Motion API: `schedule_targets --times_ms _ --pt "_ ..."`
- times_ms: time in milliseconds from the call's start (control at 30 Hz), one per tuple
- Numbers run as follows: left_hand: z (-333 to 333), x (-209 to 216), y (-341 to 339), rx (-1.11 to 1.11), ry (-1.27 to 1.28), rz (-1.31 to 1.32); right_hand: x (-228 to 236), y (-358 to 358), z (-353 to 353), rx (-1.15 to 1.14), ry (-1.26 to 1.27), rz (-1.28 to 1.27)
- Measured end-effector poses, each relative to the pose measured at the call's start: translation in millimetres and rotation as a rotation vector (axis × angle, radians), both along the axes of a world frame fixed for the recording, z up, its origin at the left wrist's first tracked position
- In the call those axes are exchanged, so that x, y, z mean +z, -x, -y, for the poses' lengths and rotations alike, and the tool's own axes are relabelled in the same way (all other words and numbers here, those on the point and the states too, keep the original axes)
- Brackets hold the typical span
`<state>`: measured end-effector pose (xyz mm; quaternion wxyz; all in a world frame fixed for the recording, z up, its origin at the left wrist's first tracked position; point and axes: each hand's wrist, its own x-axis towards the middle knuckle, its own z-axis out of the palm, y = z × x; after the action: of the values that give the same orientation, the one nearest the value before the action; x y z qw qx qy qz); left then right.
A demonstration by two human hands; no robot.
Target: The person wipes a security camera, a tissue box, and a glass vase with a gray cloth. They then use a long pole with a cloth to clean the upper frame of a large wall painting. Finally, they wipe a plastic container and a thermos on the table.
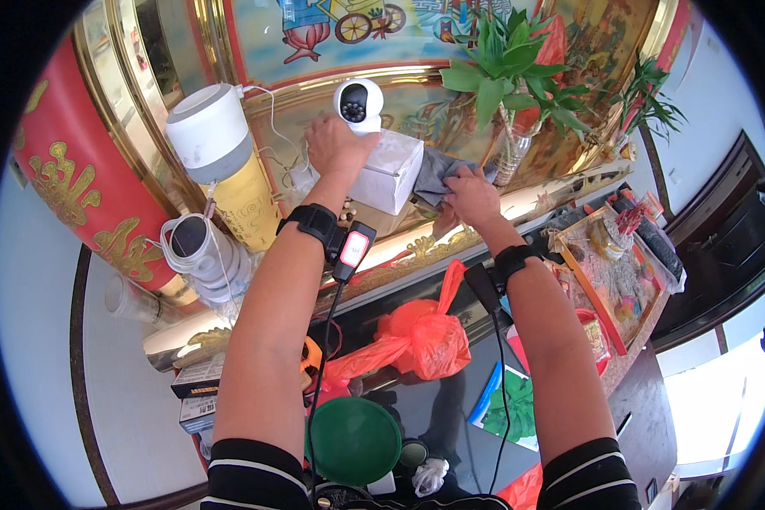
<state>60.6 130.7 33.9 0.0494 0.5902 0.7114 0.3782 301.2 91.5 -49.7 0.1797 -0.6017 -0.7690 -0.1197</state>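
The left hand (342, 151) touches a rounded white plastic camera (368, 102) by a white cardboard box (393, 174), its grip impossible to tell; the right hand (473, 197) grasps crumpled grey cloth (434, 173) beside the box.

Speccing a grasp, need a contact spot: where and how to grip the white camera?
I'd grip the white camera by the sides of its rounded head, likely from the left: the dark lens face looks out toward the wearer and is best left untouched, and the white box crowds the lower right. The left hand is at its lower left.
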Motion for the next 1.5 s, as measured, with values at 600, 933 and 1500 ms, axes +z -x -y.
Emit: schedule_targets --times_ms 600,933,1500 --pt "-17.3 -20.8 35.8 0.007 -0.326 0.408 4.8 -26.0 -3.8 -0.103 -0.279 -0.591" --pt "-35.9 -38.4 40.6 -0.08 -0.445 0.462 64.2 -34.7 45.5 -0.058 -0.594 -0.517" --pt "-54.0 -56.5 48.3 -0.079 -0.374 0.35 -12.9 -1.9 13.3 -0.244 -0.033 -0.075"
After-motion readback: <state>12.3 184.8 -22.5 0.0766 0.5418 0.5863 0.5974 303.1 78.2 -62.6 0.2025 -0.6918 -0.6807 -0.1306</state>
